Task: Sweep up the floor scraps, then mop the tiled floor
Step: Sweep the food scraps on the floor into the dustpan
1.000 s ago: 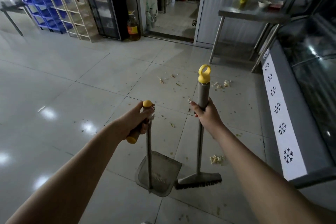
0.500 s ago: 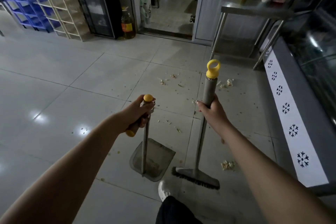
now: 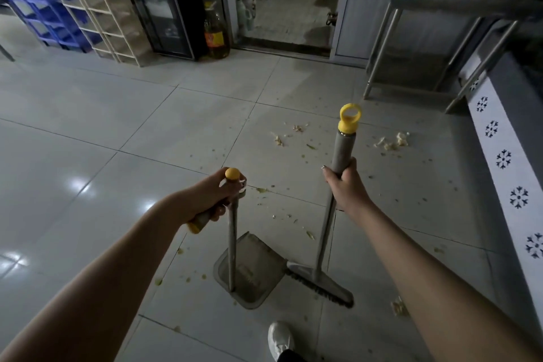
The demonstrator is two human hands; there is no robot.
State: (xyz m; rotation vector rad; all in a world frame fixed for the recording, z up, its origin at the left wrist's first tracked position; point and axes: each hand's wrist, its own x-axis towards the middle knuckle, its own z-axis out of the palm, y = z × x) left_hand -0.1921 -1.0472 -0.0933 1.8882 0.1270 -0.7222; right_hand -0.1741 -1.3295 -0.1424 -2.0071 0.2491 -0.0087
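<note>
Left hand (image 3: 210, 200) wrapped round the yellow-tipped handle of the dustpan (image 3: 252, 267) — pan low at the tiled floor (image 3: 147, 126), contact unclear. Broom (image 3: 325, 229) head just right of the pan, bristles down. Right hand (image 3: 345, 185) clenched round the broom shaft under its yellow ring cap. Scraps (image 3: 392, 142) scattered ahead — biggest clump near the white counter (image 3: 505, 185).
</note>
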